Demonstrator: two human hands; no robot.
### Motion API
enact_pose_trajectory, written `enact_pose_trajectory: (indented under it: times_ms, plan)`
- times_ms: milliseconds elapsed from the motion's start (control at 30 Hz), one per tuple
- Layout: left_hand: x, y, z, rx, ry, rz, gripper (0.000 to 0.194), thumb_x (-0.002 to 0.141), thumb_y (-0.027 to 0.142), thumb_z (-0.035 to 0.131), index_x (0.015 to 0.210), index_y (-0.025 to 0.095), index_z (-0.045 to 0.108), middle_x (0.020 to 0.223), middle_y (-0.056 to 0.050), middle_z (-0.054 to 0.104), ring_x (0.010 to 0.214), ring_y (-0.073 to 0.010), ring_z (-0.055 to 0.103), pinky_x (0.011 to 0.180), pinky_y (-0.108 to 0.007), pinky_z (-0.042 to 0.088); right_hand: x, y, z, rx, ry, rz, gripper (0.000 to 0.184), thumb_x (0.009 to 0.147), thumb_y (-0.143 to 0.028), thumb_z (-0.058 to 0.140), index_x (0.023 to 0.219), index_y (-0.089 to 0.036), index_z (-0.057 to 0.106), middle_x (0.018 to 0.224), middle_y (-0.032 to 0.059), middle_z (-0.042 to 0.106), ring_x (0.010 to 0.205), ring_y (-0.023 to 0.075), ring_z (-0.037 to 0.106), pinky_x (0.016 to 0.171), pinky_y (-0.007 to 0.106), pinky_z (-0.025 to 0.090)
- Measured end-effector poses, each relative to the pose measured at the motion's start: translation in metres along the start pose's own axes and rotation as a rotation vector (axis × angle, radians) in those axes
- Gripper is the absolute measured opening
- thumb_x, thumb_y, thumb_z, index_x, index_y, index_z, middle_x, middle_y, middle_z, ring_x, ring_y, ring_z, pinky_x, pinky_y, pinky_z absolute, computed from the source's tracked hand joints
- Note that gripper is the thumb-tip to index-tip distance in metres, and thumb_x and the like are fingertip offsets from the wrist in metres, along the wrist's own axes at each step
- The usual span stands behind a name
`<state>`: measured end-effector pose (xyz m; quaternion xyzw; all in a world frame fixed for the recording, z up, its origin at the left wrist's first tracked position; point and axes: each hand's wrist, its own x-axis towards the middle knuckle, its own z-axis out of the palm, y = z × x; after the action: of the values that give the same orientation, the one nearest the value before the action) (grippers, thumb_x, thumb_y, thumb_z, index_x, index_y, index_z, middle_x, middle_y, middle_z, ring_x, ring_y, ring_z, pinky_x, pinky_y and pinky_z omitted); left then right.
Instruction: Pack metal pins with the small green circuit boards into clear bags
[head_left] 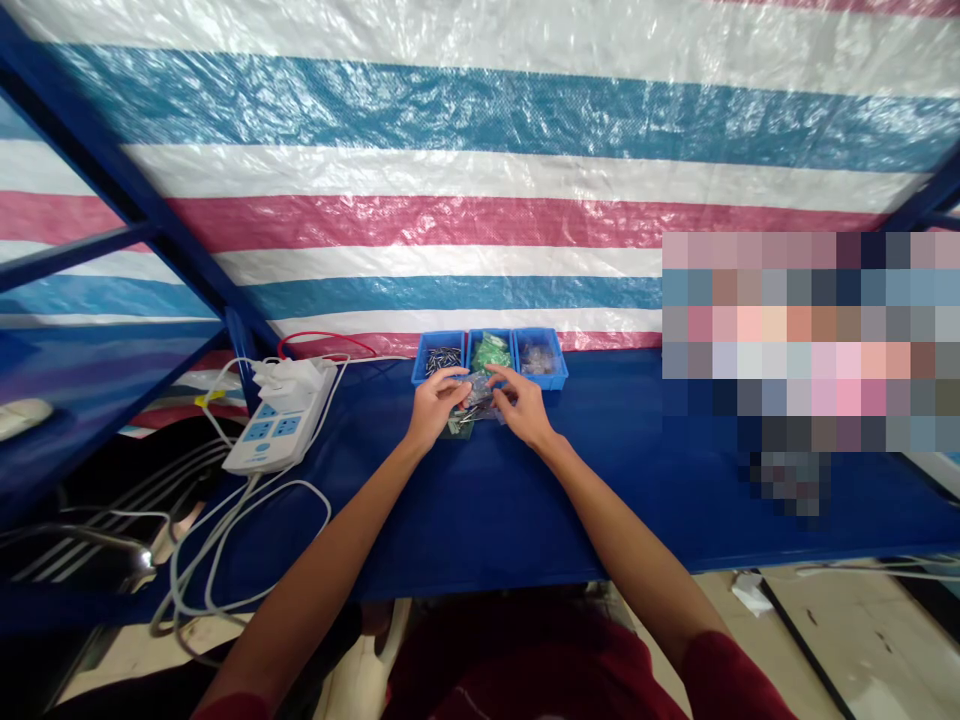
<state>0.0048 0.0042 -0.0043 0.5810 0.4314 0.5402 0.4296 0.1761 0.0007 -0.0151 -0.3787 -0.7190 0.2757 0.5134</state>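
At the middle of the table, a small clear plastic bag (478, 384) is between my two hands. My left hand (436, 408) pinches its left side with thumb and fingers. On the other side, my right hand (523, 408) has its fingers bent at the bag's right edge. Beneath them lie small dark metal pieces (474, 411) and a greenish packet (459, 430), partly hidden by the hands. Just behind stand three blue bins: the left bin (417, 372) holds dark metal pieces, the middle one green packets (491, 350), the right one clear plastic bags (537, 358).
A white power strip (281, 425) with plugs and looping white cables (217, 530) lies at the left of the blue table (480, 520). Behind hangs a striped plastic sheet (480, 225). A blue metal frame (142, 190) rises at left. A blurred-out area covers the right.
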Motion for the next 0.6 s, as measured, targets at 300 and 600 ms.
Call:
enact_pose_trajectory:
  times_ms: [300,600]
  plan:
    - [0.0,-0.0017,0.0001,-0.135,-0.031,-0.08,0.034,0.072,0.043,0.075,0.088,0.015,0.066,0.057,0.001,0.06,0.049,-0.0113,0.054,0.053,-0.024,0.045,-0.0001,0.0063,0.0017,-0.161,0.056,-0.103,0.019,0.09,-0.028,0.053,0.098,-0.023,0.07,0.106,0.0079,0.059,0.07,0.0142,0.059,0.067,0.029,0.053]
    - [-0.0012,0.0009,0.0009,0.007,-0.056,-0.014,0.05,0.08,0.061,0.059,0.07,0.013,0.072,0.072,-0.006,0.062,0.057,-0.0119,0.053,0.049,-0.024,0.044,0.0023,0.003,0.0016,-0.094,0.065,-0.006,0.023,0.093,-0.036,0.049,0.089,-0.02,0.065,0.086,0.0051,0.066,0.067,0.0162,0.062,0.064,0.027,0.051]
